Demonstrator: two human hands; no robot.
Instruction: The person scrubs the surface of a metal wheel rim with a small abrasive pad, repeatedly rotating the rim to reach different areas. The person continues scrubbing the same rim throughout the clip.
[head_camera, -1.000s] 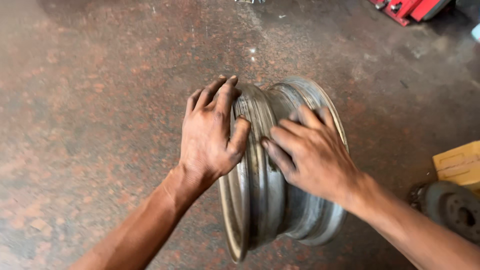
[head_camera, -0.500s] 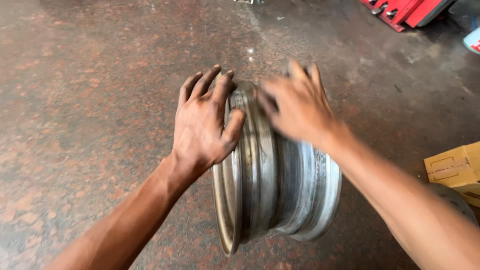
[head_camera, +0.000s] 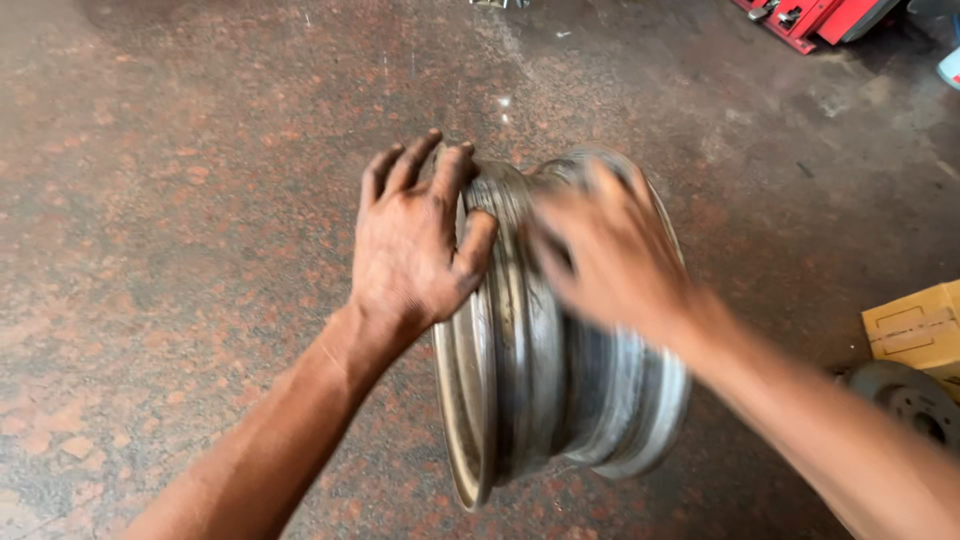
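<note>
Both my hands are on the bare steel wheel rim (head_camera: 560, 400), which stands on edge on the speckled floor (head_camera: 180, 200). My left hand (head_camera: 415, 245) lies flat on the near flange, fingers spread, thumb hooked over the lip. My right hand (head_camera: 610, 255) is blurred on top of the barrel; I cannot tell how its fingers sit. Left of the rim the floor lies open. Right, a yellow box (head_camera: 915, 325) and a brake disc (head_camera: 910, 400) sit near; red equipment (head_camera: 815, 15) stands well apart.
</note>
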